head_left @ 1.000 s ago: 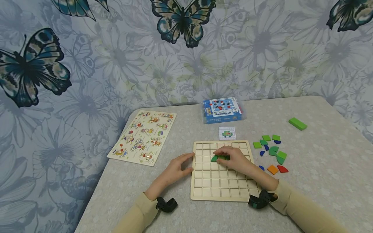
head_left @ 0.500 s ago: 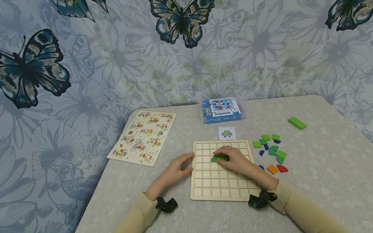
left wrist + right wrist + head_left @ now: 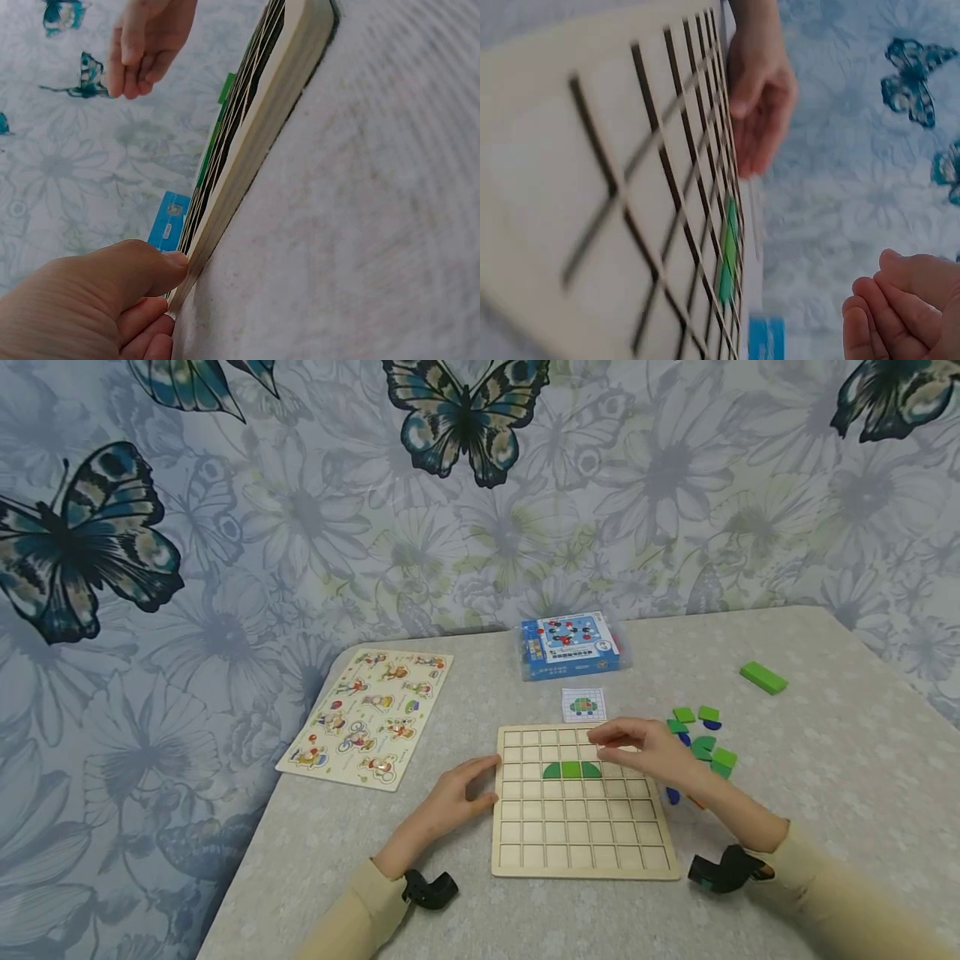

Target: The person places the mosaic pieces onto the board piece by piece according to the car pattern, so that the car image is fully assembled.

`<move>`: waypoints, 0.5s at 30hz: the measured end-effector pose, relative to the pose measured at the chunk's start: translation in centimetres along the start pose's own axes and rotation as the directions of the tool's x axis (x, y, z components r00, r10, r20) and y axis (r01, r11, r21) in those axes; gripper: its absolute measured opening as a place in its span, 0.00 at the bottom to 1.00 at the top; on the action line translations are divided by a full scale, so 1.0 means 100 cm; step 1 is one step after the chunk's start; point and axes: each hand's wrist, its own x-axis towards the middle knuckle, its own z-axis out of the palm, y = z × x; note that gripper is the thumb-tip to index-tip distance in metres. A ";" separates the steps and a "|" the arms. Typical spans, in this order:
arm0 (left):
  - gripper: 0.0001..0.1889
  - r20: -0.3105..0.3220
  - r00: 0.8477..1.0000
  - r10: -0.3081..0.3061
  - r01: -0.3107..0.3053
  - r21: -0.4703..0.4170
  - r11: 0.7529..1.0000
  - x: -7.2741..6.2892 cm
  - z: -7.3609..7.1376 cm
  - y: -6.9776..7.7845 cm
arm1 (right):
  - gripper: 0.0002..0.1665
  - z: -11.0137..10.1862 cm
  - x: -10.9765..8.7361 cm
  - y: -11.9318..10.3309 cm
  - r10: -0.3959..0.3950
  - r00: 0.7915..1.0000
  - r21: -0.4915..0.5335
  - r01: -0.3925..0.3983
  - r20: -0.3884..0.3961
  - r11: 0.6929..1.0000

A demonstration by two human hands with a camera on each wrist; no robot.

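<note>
A light wooden grid board [image 3: 585, 833] lies on the table. Three green pieces sit in a row in its upper part: a light green square [image 3: 571, 770] between two darker quarter-circles, one on the left [image 3: 552, 770] and one on the right [image 3: 591, 770]. My left hand [image 3: 450, 793] rests against the board's left edge, thumb and fingertips touching it apart from each other. Above the board's upper right is my right hand [image 3: 652, 750], fingers loosely bent with nothing between them. In the right wrist view the same hand [image 3: 907, 311] is bare.
Loose green pieces [image 3: 703, 747], blue ones [image 3: 673, 796] and others lie right of the board, some behind the right hand. A small pattern card [image 3: 583, 704] and a blue box [image 3: 573, 645] stand beyond it. A picture board [image 3: 367, 718] lies left, a green block [image 3: 763, 677] far right.
My right hand has let go of the green pieces and moved right and up off them, uncovering the row of three. The left hand stays at the board's edge.
</note>
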 end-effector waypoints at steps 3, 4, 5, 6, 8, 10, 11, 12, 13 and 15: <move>0.30 0.006 1.000 -0.024 0.024 -0.003 1.000 0.000 -0.001 0.001 | 0.19 -0.026 -0.008 0.004 0.034 0.997 -0.065 -0.039 -0.076 0.997; 0.30 0.011 0.999 -0.043 0.043 -0.020 0.999 0.000 -0.001 0.001 | 0.19 -0.034 -0.012 0.006 0.041 0.994 -0.084 -0.049 -0.102 0.995; 0.30 0.013 0.999 -0.052 0.052 -0.021 0.998 0.000 -0.001 0.002 | 0.20 -0.042 -0.016 0.009 0.050 0.990 -0.093 -0.063 -0.129 0.994; 0.30 0.016 0.998 -0.060 0.060 -0.025 0.998 0.000 -0.002 0.002 | 0.20 -0.049 -0.020 0.012 0.060 0.986 -0.100 -0.077 -0.158 0.992; 0.30 0.022 0.997 -0.075 0.076 -0.029 0.997 0.000 -0.002 0.003 | 0.21 -0.062 -0.030 0.020 0.073 0.975 -0.096 -0.094 -0.208 0.991; 0.30 0.026 0.996 -0.083 0.084 -0.033 0.996 -0.001 -0.002 0.003 | 0.22 -0.073 -0.039 0.028 0.085 0.962 -0.092 -0.112 -0.259 0.989; 0.30 0.027 0.996 -0.085 0.086 -0.032 0.996 -0.001 -0.001 0.003 | 0.22 -0.077 -0.044 0.032 0.097 0.953 -0.090 -0.127 -0.288 0.988; 0.30 0.028 0.996 -0.088 0.089 -0.035 0.995 -0.001 -0.001 0.003 | 0.22 -0.080 -0.048 0.037 0.112 0.942 -0.088 -0.146 -0.317 0.985; 0.30 0.028 0.996 -0.089 0.090 -0.035 0.995 0.000 -0.001 0.003 | 0.22 -0.084 -0.052 0.040 0.117 0.935 -0.100 -0.159 -0.335 0.982; 0.30 0.026 0.996 -0.089 0.090 -0.035 0.995 0.000 -0.001 0.003 | 0.23 -0.088 -0.059 0.048 0.133 0.920 -0.138 -0.196 -0.367 0.971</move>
